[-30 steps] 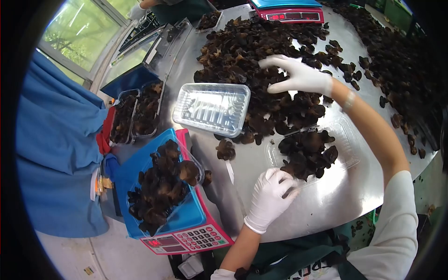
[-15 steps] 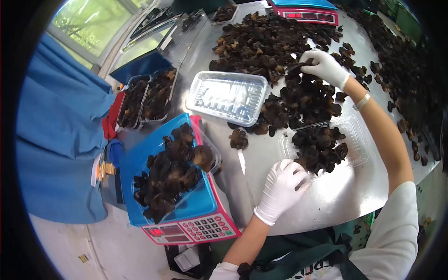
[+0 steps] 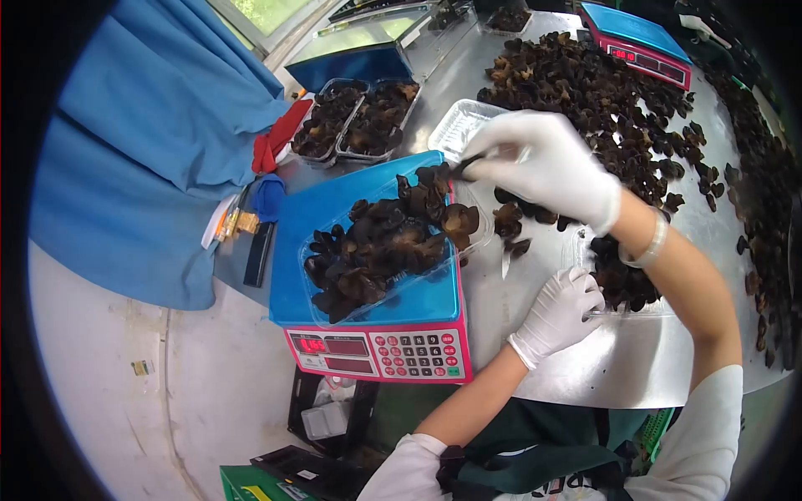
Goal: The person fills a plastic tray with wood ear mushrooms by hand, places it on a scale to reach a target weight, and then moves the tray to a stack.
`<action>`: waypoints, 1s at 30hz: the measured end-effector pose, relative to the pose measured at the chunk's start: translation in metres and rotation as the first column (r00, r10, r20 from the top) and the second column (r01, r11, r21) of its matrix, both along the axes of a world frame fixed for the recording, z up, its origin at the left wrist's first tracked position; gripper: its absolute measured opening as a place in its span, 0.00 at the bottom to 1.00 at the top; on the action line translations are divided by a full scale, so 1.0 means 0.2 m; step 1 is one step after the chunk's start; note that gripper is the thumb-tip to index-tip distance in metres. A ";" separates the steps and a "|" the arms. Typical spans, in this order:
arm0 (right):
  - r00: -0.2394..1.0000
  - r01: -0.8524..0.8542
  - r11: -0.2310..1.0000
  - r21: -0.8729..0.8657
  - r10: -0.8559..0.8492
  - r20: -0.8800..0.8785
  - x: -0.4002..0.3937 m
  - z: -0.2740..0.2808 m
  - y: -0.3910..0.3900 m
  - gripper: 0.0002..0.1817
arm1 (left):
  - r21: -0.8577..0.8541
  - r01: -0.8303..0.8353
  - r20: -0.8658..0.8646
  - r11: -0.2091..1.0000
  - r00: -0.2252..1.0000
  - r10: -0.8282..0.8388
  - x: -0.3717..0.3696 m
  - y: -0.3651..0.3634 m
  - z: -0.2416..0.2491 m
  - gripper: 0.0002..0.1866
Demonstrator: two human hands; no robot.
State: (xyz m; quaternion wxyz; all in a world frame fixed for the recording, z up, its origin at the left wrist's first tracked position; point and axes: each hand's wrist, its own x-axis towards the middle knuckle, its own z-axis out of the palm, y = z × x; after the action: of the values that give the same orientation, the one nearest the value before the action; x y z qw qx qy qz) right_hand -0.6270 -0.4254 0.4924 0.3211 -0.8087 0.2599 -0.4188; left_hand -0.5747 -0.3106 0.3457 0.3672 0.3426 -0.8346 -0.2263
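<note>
My right hand (image 3: 547,167), in a white glove and slightly blurred, pinches a dark piece of wood ear mushroom (image 3: 465,164) at the edge of the filled clear tray (image 3: 322,309). That tray lies aslant on the blue plate of a pink scale (image 3: 368,351), heaped with wood ear mushrooms (image 3: 376,242). My left hand (image 3: 558,316), gloved too, has its fingers curled on the near left corner of a second clear tray (image 3: 656,310). More dark mushrooms (image 3: 622,280) lie in this tray, partly hidden by my right forearm.
An unfilled clear tray (image 3: 464,121) is behind my right hand. Two filled trays (image 3: 372,125) stand at the back left. A large mushroom pile (image 3: 576,83) covers the metal table's far part, with another scale (image 3: 639,46) behind. Blue curtain (image 3: 150,150) hangs left.
My right hand has moved left from the mushroom pile to the tray on the scale, carrying a mushroom piece. My left hand stays at its tray. The view has turned left.
</note>
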 end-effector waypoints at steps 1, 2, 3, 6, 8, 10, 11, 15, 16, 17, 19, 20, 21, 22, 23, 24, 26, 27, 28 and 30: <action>0.987 -0.155 0.988 -0.004 0.155 -0.031 0.06 -0.03 -0.03 0.11 | 0.008 0.002 0.008 1.000 1.000 -0.002 0.00 0.00 0.00 0.08; 0.974 -0.192 0.981 -0.026 0.187 -0.125 0.10 -0.06 -0.04 0.11 | 0.016 0.004 0.016 1.000 1.000 -0.004 0.00 0.00 0.00 0.08; 0.975 -0.187 0.982 0.038 0.190 -0.119 0.09 -0.04 -0.04 0.12 | 0.026 0.004 0.022 1.000 1.000 -0.004 0.00 0.00 0.00 0.08; 0.994 -0.063 0.995 0.078 0.055 0.099 0.00 -0.11 -0.25 0.15 | 0.017 0.012 0.005 1.000 1.000 -0.012 0.01 0.00 0.01 0.08; 0.965 0.206 0.977 0.060 -0.213 0.154 -0.15 -0.20 -0.44 0.16 | 0.030 0.008 -0.002 1.000 1.000 -0.008 0.00 0.01 0.01 0.08; 0.870 0.484 0.866 -0.128 -0.492 -0.031 -0.36 -0.42 -0.72 0.26 | 0.040 0.015 0.003 0.999 1.000 -0.015 -0.01 0.01 0.00 0.08; 0.750 0.583 0.778 -0.232 -0.626 -0.216 -0.44 -0.54 -0.79 0.34 | 0.041 0.018 0.010 0.999 1.000 -0.019 -0.01 0.01 0.00 0.08; 0.468 0.688 0.708 -0.163 -0.603 -0.645 -0.47 -0.67 -0.86 0.51 | 0.044 0.022 0.027 0.999 0.999 -0.024 -0.01 0.00 0.00 0.08; 0.495 0.669 0.731 -0.132 -0.571 -0.655 -0.43 -0.68 -0.87 0.51 | 0.031 0.029 0.013 0.999 0.999 -0.030 -0.01 0.00 -0.01 0.08; 0.540 0.607 0.777 -0.170 -0.560 -0.629 -0.44 -0.72 -0.94 0.51 | 0.023 0.029 -0.001 0.999 1.000 -0.029 -0.01 0.00 -0.01 0.08; 0.656 0.469 0.869 -0.158 -0.462 -0.596 -0.44 -0.75 -1.01 0.48 | 0.029 0.016 0.006 0.999 1.000 -0.016 -0.01 0.00 -0.01 0.08; 0.647 0.396 0.886 -0.241 -0.456 -0.611 -0.44 -0.74 -0.99 0.42 | 0.031 0.015 0.000 0.999 1.000 -0.015 -0.01 0.00 -0.02 0.08; 0.680 0.388 0.882 -0.268 -0.470 -0.563 -0.43 -0.73 -0.95 0.34 | 0.032 0.016 -0.008 0.999 1.000 -0.016 -0.01 -0.01 -0.03 0.08; 0.758 0.349 0.911 -0.217 -0.411 -0.507 -0.44 -0.72 -0.93 0.26 | 0.032 0.022 -0.017 0.999 1.000 -0.022 -0.01 0.00 -0.03 0.08; 0.807 0.263 0.922 -0.285 -0.372 -0.459 -0.45 -0.73 -0.90 0.20 | -0.011 -0.001 0.001 1.000 1.000 0.001 -0.01 0.00 -0.03 0.07; 0.781 0.290 0.937 -0.193 -0.348 -0.519 -0.48 -0.71 -0.86 0.17 | -0.018 -0.018 -0.006 1.000 1.000 0.018 -0.01 0.00 -0.03 0.07; 0.805 0.308 0.902 -0.303 -0.417 -0.421 -0.51 -0.77 -0.81 0.16 | -0.036 -0.019 -0.018 0.999 1.000 0.019 -0.02 0.00 -0.04 0.07; 0.821 0.309 0.913 -0.267 -0.398 -0.409 -0.51 -0.74 -0.80 0.15 | -0.039 -0.018 -0.017 0.999 1.000 0.017 -0.02 0.00 -0.04 0.07; 0.833 0.316 0.921 -0.230 -0.385 -0.398 -0.52 -0.71 -0.79 0.15 | -0.021 -0.015 -0.029 1.000 0.999 0.014 -0.02 0.00 -0.05 0.06; 0.845 0.334 0.910 -0.247 -0.405 -0.349 -0.51 -0.65 -0.71 0.14 | 0.007 0.021 -0.053 1.000 0.998 -0.020 -0.01 0.00 -0.04 0.06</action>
State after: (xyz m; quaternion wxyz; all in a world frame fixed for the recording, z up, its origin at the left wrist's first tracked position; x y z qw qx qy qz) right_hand -0.7296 -0.5681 0.3617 0.1024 -0.8357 0.4318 -0.3235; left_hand -0.5773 -0.3110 0.3369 0.3854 0.3293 -0.8272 -0.2424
